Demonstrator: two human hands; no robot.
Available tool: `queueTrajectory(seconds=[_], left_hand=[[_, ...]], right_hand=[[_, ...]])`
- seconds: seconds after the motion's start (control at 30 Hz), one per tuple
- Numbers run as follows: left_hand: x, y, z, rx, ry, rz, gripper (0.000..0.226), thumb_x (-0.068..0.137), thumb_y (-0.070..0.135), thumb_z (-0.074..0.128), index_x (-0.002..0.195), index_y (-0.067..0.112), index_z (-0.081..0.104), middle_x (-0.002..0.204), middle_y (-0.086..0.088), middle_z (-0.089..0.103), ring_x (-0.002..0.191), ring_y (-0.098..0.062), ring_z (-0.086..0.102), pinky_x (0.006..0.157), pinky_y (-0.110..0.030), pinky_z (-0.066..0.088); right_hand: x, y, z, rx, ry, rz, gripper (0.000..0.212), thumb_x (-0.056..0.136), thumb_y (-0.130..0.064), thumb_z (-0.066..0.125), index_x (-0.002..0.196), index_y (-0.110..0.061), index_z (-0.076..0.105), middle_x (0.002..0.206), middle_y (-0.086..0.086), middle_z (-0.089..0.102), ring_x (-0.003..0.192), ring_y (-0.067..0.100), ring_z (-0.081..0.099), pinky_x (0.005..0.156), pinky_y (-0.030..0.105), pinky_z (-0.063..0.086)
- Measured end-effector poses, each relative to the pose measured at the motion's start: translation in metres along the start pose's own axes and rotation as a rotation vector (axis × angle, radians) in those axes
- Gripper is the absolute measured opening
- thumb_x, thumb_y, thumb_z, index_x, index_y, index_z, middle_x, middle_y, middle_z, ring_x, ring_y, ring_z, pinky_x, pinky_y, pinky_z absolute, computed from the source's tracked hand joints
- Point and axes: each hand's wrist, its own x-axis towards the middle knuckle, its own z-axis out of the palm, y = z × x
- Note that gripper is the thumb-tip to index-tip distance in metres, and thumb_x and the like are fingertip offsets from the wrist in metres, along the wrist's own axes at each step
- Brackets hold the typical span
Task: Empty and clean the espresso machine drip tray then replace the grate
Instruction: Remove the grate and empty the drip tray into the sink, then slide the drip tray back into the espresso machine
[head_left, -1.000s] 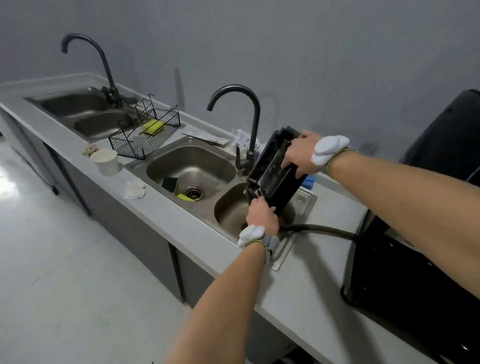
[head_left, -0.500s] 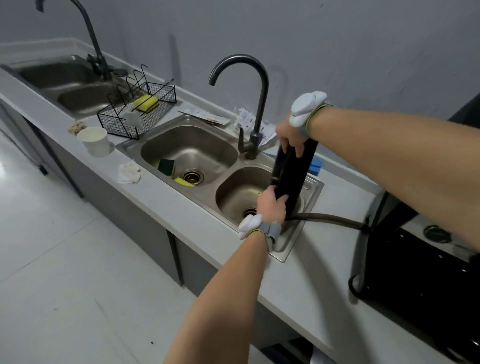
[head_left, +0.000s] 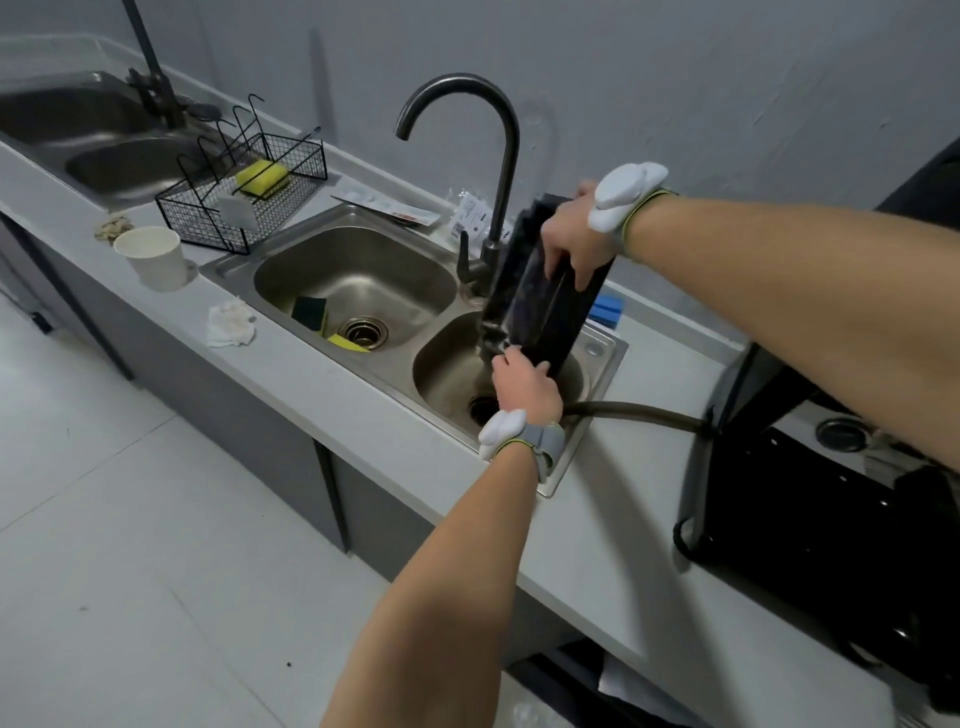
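Observation:
The black drip tray (head_left: 540, 306) is tipped steeply on end over the right basin (head_left: 447, 374) of the steel double sink, its hollow side turned toward me. My right hand (head_left: 574, 236) grips its upper end. My left hand (head_left: 524, 384) grips its lower end just above the drain. The black espresso machine (head_left: 831, 509) stands on the counter at the right. I cannot see the grate.
A dark gooseneck tap (head_left: 498, 156) rises right behind the tray. A hose (head_left: 639, 415) runs from the machine into the basin. Green-yellow sponges (head_left: 311, 314) lie in the left basin. A wire basket (head_left: 244, 197), a paper cup (head_left: 156, 257) and a crumpled tissue (head_left: 231, 325) sit on the counter at the left.
The tray was edge-on and near vertical half a second ago; now it is turned so its hollow side faces me. Both hands kept their grip, and the view moved closer.

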Motion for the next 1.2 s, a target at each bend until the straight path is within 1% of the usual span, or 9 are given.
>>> queueTrajectory(seconds=[0.07, 0.17, 0.23, 0.37, 0.43, 0.5, 0.6, 0.87, 1.2], left_hand=[[-0.002, -0.001, -0.001, -0.004, 0.006, 0.022, 0.039, 0.097, 0.015, 0.056, 0.132, 0.001, 0.047, 0.132, -0.019, 0.049, 0.122, -0.035, 0.048, 0.097, -0.036, 0.037], [-0.008, -0.007, -0.002, -0.001, -0.267, 0.098, 0.035, 0.094, 0.019, 0.060, 0.123, 0.000, 0.057, 0.122, -0.019, 0.061, 0.115, -0.033, 0.057, 0.089, -0.032, 0.042], [-0.014, -0.006, 0.000, -0.033, -0.274, 0.091, 0.036, 0.095, 0.019, 0.059, 0.126, 0.000, 0.058, 0.122, -0.020, 0.063, 0.114, -0.035, 0.059, 0.093, -0.036, 0.046], [-0.025, 0.002, 0.004, -0.048, -0.011, -0.008, 0.041, 0.097, 0.019, 0.056, 0.134, 0.003, 0.049, 0.131, -0.017, 0.054, 0.121, -0.034, 0.051, 0.096, -0.037, 0.039], [-0.032, -0.003, 0.007, -0.063, -0.130, 0.052, 0.039, 0.095, 0.019, 0.059, 0.130, 0.002, 0.054, 0.127, -0.018, 0.060, 0.119, -0.034, 0.055, 0.094, -0.035, 0.041], [-0.041, -0.008, 0.007, -0.036, -0.280, 0.106, 0.036, 0.093, 0.019, 0.063, 0.125, 0.002, 0.060, 0.122, -0.018, 0.066, 0.115, -0.033, 0.059, 0.093, -0.036, 0.047], [-0.042, -0.005, -0.002, -0.012, -0.232, 0.113, 0.040, 0.092, 0.020, 0.065, 0.127, 0.003, 0.058, 0.125, -0.017, 0.064, 0.118, -0.031, 0.058, 0.097, -0.035, 0.045], [-0.027, 0.024, -0.072, 0.544, -0.210, 0.310, 0.046, 0.085, 0.026, 0.073, 0.127, 0.012, 0.062, 0.126, -0.012, 0.063, 0.116, -0.027, 0.058, 0.092, -0.031, 0.045], [-0.090, 0.090, -0.089, 0.993, -0.410, 0.466, 0.045, 0.081, 0.023, 0.077, 0.120, 0.002, 0.065, 0.116, -0.016, 0.067, 0.108, -0.031, 0.062, 0.089, -0.034, 0.049]], right_hand=[[0.001, -0.004, -0.001, 0.014, 0.005, 0.019, 0.050, 0.084, -0.024, 0.073, 0.132, -0.023, 0.061, 0.122, -0.002, 0.064, 0.109, 0.020, 0.059, 0.091, 0.022, 0.043], [0.005, -0.010, -0.001, 0.010, -0.163, 0.035, 0.050, 0.088, -0.029, 0.069, 0.136, -0.020, 0.058, 0.140, -0.004, 0.055, 0.123, 0.015, 0.054, 0.074, 0.008, 0.034], [-0.005, -0.008, -0.001, 0.039, -0.153, 0.080, 0.048, 0.088, -0.027, 0.070, 0.134, -0.019, 0.060, 0.139, -0.003, 0.057, 0.118, 0.015, 0.056, 0.081, 0.014, 0.037], [-0.010, -0.007, 0.005, 0.016, -0.018, 0.111, 0.047, 0.082, -0.024, 0.074, 0.128, -0.020, 0.064, 0.126, -0.002, 0.064, 0.103, 0.021, 0.059, 0.090, 0.030, 0.040], [-0.008, -0.013, 0.010, 0.099, -0.071, 0.109, 0.046, 0.085, -0.023, 0.072, 0.128, -0.013, 0.062, 0.129, 0.001, 0.063, 0.096, 0.019, 0.057, 0.092, 0.029, 0.044], [-0.008, -0.014, 0.021, 0.230, -0.133, 0.159, 0.050, 0.083, -0.028, 0.075, 0.129, -0.014, 0.062, 0.127, -0.002, 0.064, 0.094, 0.014, 0.061, 0.091, 0.013, 0.047], [-0.025, -0.002, 0.031, 0.284, -0.075, 0.243, 0.046, 0.076, -0.019, 0.082, 0.120, -0.010, 0.070, 0.097, 0.001, 0.070, 0.066, 0.013, 0.057, 0.041, 0.001, 0.041], [-0.077, 0.003, 0.094, 0.484, 0.136, 0.270, 0.064, 0.068, -0.045, 0.080, 0.124, -0.021, 0.064, 0.118, 0.008, 0.065, 0.104, 0.030, 0.062, 0.088, 0.037, 0.054], [-0.175, -0.029, 0.155, 0.636, 0.177, 0.275, 0.058, 0.070, -0.045, 0.080, 0.117, -0.013, 0.066, 0.113, 0.010, 0.067, 0.097, 0.031, 0.065, 0.070, 0.029, 0.047]])
